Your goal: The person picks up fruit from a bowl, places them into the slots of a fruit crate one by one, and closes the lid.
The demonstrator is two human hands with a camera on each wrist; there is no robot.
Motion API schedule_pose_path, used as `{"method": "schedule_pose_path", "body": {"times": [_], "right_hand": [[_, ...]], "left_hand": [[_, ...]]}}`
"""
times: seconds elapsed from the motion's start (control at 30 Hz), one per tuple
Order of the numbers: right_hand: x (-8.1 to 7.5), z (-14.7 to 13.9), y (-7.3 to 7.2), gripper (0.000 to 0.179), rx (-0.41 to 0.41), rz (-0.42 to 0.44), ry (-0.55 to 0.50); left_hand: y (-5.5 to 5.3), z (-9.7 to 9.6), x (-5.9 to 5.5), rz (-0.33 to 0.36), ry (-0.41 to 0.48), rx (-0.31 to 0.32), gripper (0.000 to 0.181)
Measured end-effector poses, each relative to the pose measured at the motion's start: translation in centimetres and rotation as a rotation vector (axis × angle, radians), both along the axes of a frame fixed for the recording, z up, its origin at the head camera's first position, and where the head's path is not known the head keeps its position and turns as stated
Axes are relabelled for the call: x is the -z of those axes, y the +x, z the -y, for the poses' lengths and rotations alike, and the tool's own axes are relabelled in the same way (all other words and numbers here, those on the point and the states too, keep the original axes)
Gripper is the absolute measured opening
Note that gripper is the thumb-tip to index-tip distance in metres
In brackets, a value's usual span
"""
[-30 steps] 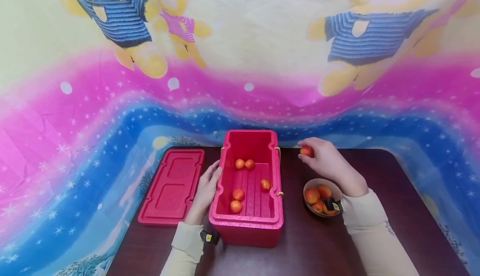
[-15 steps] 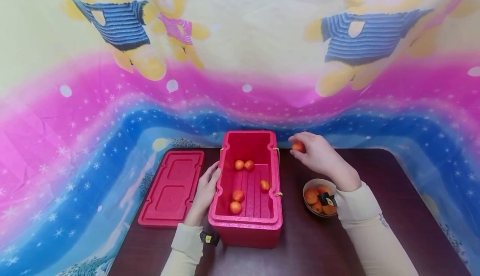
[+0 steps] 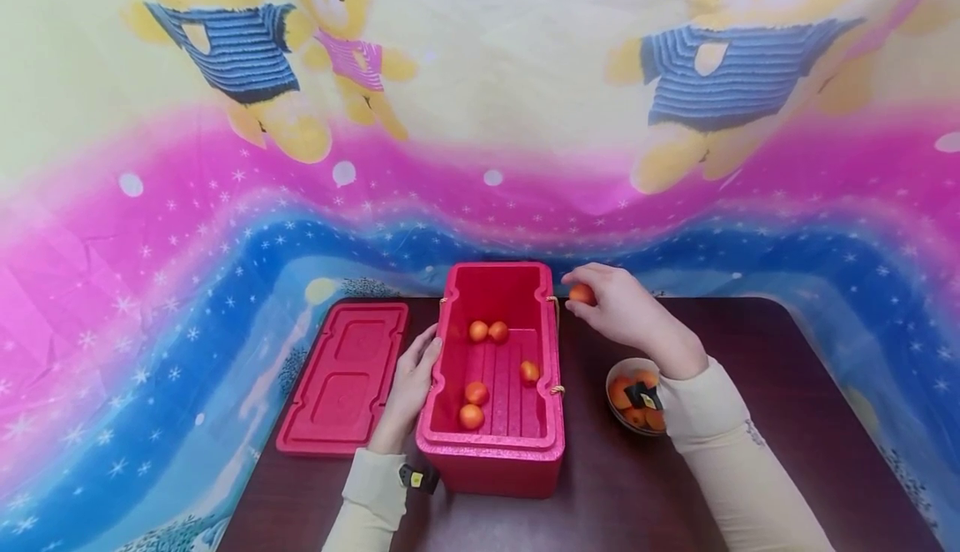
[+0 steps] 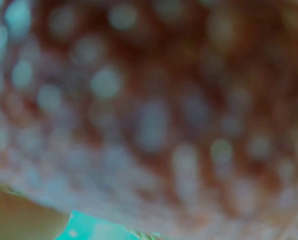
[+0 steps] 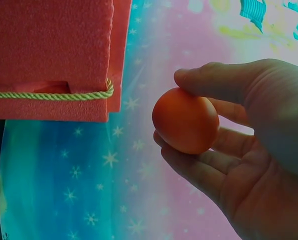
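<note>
A deep red foam box (image 3: 489, 473) stands lidless on the dark table, with several apricots (image 3: 471, 416) lying on its ribbed floor. My left hand (image 3: 408, 381) rests along the box's left outer wall, its fingers extended and the thumb near the rim. Just right of the box's far right rim, my right hand (image 3: 626, 306) pinches one apricot (image 5: 185, 121) between thumb and fingers, raised above table level. The right wrist view shows this apricot smooth and orange. A bowl (image 3: 618, 423) with more apricots sits below the right forearm, partly covered by the sleeve and wrist camera.
The box's red lid (image 3: 345, 377) lies flat on the table (image 3: 630, 502), left of the box. A twisted yellow cord (image 5: 49, 95) runs along the box's right side. Printed cloth (image 3: 480, 227) with bears hangs behind. A blurred close surface fills most of the left wrist view.
My right hand has moved left toward the box with the apricot pinched in it. The left hand stays against the box wall, and the apricots in the box have not moved.
</note>
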State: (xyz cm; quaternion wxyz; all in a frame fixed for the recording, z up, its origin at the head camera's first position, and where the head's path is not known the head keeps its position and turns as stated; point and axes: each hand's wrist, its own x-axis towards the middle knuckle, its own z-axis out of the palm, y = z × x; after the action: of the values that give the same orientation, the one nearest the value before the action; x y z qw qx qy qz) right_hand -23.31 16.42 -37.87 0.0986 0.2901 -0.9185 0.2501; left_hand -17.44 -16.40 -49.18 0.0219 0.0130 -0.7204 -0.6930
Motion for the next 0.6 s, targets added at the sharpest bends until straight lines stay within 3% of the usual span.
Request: {"method": "schedule_pose_path", "body": {"times": [0.6], "right_hand": [[-0.5, 1.8, -0.3, 0.028, -0.052, -0.041, 0.013]], "left_hand": [[0.0, 0.1, 0.1, -0.002, 0.002, 0.008, 0.056]]}}
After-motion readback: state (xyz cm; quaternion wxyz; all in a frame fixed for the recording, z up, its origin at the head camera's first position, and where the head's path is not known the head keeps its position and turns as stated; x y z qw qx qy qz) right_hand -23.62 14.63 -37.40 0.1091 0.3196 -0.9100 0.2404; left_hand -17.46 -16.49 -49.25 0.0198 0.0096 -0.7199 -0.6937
